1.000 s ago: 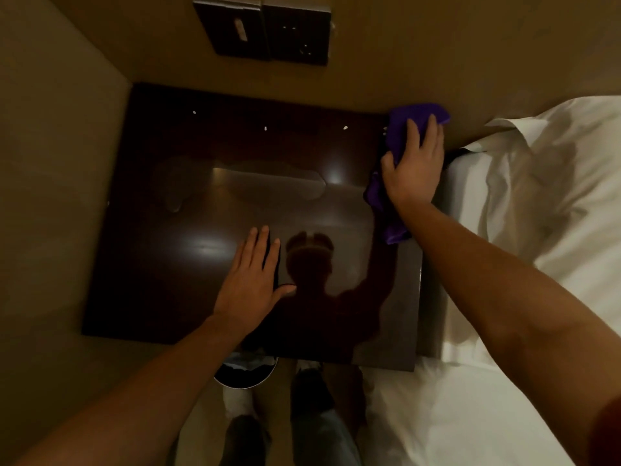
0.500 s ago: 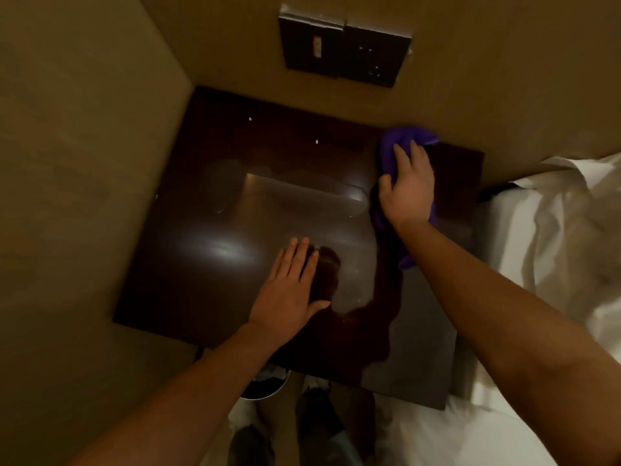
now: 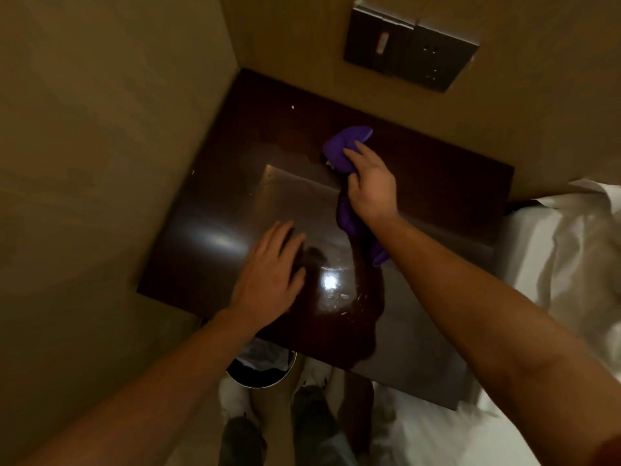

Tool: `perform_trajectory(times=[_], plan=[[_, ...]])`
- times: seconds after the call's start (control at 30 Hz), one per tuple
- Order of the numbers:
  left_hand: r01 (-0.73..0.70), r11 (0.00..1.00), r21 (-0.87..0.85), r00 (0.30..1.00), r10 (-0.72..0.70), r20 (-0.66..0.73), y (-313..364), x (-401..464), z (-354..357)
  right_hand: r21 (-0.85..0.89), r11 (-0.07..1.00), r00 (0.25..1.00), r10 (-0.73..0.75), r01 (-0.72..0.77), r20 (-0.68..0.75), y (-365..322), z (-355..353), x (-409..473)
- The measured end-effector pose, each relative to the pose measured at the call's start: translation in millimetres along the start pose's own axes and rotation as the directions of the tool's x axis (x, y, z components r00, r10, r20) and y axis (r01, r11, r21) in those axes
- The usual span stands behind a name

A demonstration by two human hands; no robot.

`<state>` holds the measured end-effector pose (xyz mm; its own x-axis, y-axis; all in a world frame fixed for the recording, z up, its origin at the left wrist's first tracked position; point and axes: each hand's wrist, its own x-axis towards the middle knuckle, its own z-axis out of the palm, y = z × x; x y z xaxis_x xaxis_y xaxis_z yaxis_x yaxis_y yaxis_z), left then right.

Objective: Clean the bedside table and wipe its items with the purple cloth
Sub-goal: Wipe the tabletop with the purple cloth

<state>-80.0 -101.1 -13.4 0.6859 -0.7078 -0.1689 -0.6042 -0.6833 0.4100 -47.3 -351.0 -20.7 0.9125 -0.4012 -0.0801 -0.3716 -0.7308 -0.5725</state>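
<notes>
The bedside table (image 3: 215,210) has a dark, glossy top that fills the middle of the head view; no items stand on it. The purple cloth (image 3: 346,146) lies bunched on the far middle of the top, with a tail trailing back under my wrist. My right hand (image 3: 371,186) presses down on it, fingers curled over the cloth. My left hand (image 3: 268,280) rests flat on the near part of the top, fingers spread, holding nothing. Small pale crumbs (image 3: 342,295) lie near a bright light reflection just right of it.
Beige walls close the table in on the left and behind. A dark switch panel (image 3: 410,57) sits on the back wall. White bedding (image 3: 564,264) borders the right side. A round bin (image 3: 258,371) stands below the table's front edge, beside my feet.
My right hand has slid the purple cloth leftward from the table's far right corner to its far middle. My left hand stays flat on the top. The camera view has turned.
</notes>
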Motion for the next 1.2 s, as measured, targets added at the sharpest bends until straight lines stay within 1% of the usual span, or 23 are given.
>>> perform_trajectory(times=[0.13,0.2,0.27,0.37,0.4,0.47,0.53,0.6,0.67,0.77,0.87,0.9,0.97,1.03,1.1,1.13,1.2], plan=[[0.196,0.978,0.067,0.979,-0.192,-0.066,-65,-22,-26,0.023,0.995,0.968,0.104,-0.102,-0.227,13,-35,7],[0.279,0.958,0.069,0.959,-0.275,-0.063,-89,-28,-34,0.016,0.986,0.946,0.164,-0.166,-0.278,26,-47,10],[0.306,0.949,0.073,0.952,-0.305,-0.031,-108,-31,-36,-0.009,0.977,0.940,0.201,-0.212,-0.275,36,-44,12],[0.277,0.953,0.125,0.958,-0.284,0.047,-119,-34,-32,-0.074,0.968,0.954,0.220,-0.239,-0.202,41,-23,8],[0.254,0.956,0.146,0.962,-0.266,0.066,-115,-34,-29,-0.106,0.965,0.955,0.217,-0.241,-0.200,41,-19,6],[0.254,0.950,0.180,0.958,-0.273,0.091,-121,-36,-25,-0.136,0.966,0.961,0.189,-0.218,-0.203,31,1,13],[0.258,0.943,0.209,0.954,-0.282,0.098,-119,-35,-25,-0.141,0.976,0.971,0.135,-0.165,-0.195,16,13,20],[0.249,0.938,0.242,0.953,-0.282,0.114,-116,-33,-24,-0.156,0.984,0.986,0.056,-0.081,-0.158,1,24,27],[0.266,0.927,0.265,0.942,-0.308,0.132,-118,-34,-26,-0.157,0.987,0.996,-0.032,0.017,-0.089,-24,41,33],[0.272,0.923,0.272,0.934,-0.322,0.156,-117,-32,-27,-0.119,0.987,0.993,-0.115,0.110,-0.036,-55,60,29],[0.258,0.919,0.298,0.938,-0.312,0.150,-117,-32,-28,-0.072,0.990,0.993,-0.120,0.119,-0.006,-73,67,28],[0.256,0.919,0.299,0.939,-0.310,0.149,-116,-33,-28,-0.032,0.995,0.995,-0.095,0.094,-0.013,-73,63,29],[0.256,0.921,0.294,0.939,-0.309,0.149,-117,-33,-28,0.009,0.998,0.995,-0.062,0.063,-0.075,-69,48,40],[0.251,0.925,0.285,0.942,-0.302,0.149,-117,-32,-26,-0.004,0.999,0.987,-0.053,0.053,-0.151,-60,28,57],[0.244,0.935,0.255,0.949,-0.285,0.134,-118,-31,-27,-0.023,0.998,0.979,-0.057,0.054,-0.194,-55,11,78],[0.247,0.938,0.245,0.951,-0.283,0.125,-119,-33,-24,-0.045,0.996,0.980,-0.085,0.078,-0.178,-54,9,90],[0.248,0.936,0.249,0.954,-0.280,0.104,-120,-33,-24,-0.109,0.982,0.985,-0.159,0.152,-0.060,-53,10,106]])
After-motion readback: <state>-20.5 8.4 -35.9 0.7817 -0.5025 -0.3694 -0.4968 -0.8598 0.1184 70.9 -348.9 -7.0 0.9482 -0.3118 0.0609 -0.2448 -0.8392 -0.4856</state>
